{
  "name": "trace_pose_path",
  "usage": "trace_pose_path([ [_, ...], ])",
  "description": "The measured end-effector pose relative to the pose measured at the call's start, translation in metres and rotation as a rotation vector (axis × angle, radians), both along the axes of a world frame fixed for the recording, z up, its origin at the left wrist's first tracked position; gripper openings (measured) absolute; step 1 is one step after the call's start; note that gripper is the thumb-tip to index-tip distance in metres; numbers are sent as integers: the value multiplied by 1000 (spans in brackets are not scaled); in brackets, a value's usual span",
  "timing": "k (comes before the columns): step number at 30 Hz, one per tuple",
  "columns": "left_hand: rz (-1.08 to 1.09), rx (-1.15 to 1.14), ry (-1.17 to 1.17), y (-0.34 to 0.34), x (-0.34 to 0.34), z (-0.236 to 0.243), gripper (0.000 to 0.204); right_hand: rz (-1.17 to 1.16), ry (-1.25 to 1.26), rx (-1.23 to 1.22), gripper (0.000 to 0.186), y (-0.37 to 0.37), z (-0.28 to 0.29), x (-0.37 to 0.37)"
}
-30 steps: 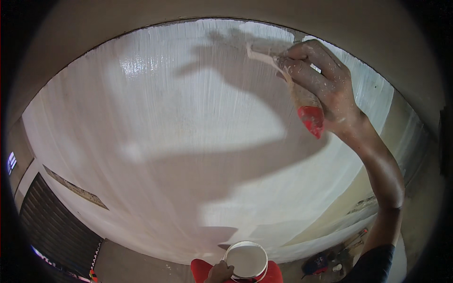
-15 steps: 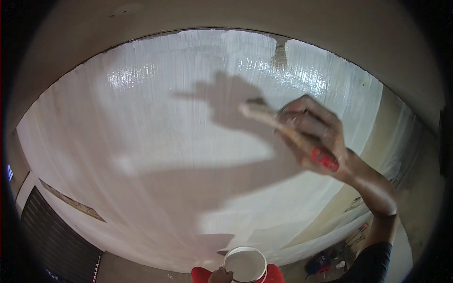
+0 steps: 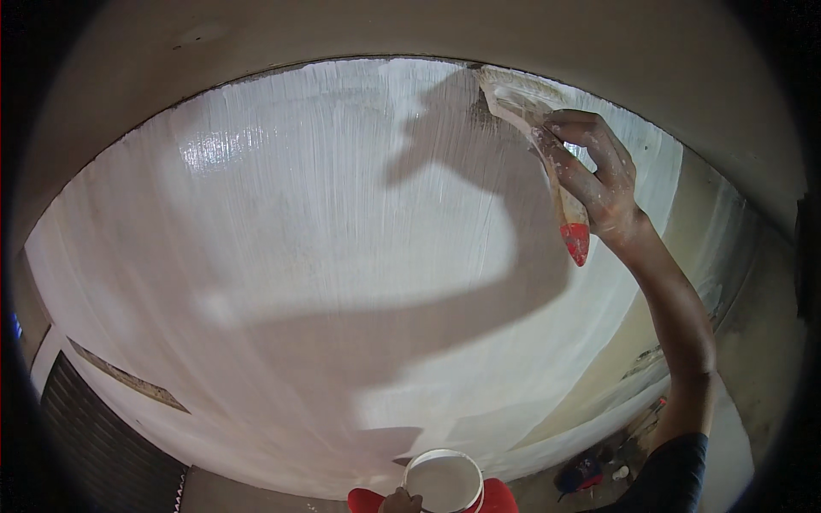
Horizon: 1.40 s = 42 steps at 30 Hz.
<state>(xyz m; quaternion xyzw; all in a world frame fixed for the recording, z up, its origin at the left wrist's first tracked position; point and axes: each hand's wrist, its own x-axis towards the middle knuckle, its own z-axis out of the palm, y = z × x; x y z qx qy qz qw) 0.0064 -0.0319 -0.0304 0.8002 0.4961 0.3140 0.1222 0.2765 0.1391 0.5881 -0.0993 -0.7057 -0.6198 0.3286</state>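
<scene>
High up on the right, my right hand [image 3: 599,167] is closed around the wooden handle of a wide paintbrush [image 3: 575,239] with a red-tipped end. Its bristles touch the wall near the top edge, over a brownish unpainted patch. White flecks mark my fingers. At the bottom, my left hand [image 3: 399,501] grips the rim of a white bucket [image 3: 481,481] holding pale paint. The wall [image 3: 359,256] carries streaky white paint, wet and glossy in places, and the shadow of my arm and brush falls across it.
The ceiling [image 3: 385,30] meets the wall along a curved line. A beige strip [image 3: 680,218] runs down the wall's right side. Dark slatted shutter [image 3: 103,427] stands at lower left. Red and dark items [image 3: 580,474] lie on the floor at lower right. Something red [image 3: 499,498] shows behind the bucket.
My right hand has risen and tilted the paintbrush upward, bringing its bristles from mid-wall to the bare patch by the ceiling. My left hand and the bucket stay nearly in place.
</scene>
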Motion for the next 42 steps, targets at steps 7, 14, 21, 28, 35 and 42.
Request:
trace_pose_path([
  [7, -49, 183, 62, -4, -3, 8, 12, 1, 10, -20, 26, 8, 0, -7],
  [14, -20, 136, 114, -4, 0, 16, 12, 54, 43, -100, 25, 3, -11, -13],
  [21, 7, 149, 27, 0, -2, -19, 13, 31, 29, -38, 29, 6, 3, -12],
  [28, 19, -83, -14, -2, 0, -9, 16, 77, 35, -132, 33, 5, -6, -12],
  [35, 167, -290, -137, -6, 5, 45, 24, 49, 45, -137, 30, 8, 0, -13],
  [42, -105, -76, 98, 12, -10, -7, 15, 85, 39, -105, 30, 1, 2, -14],
])
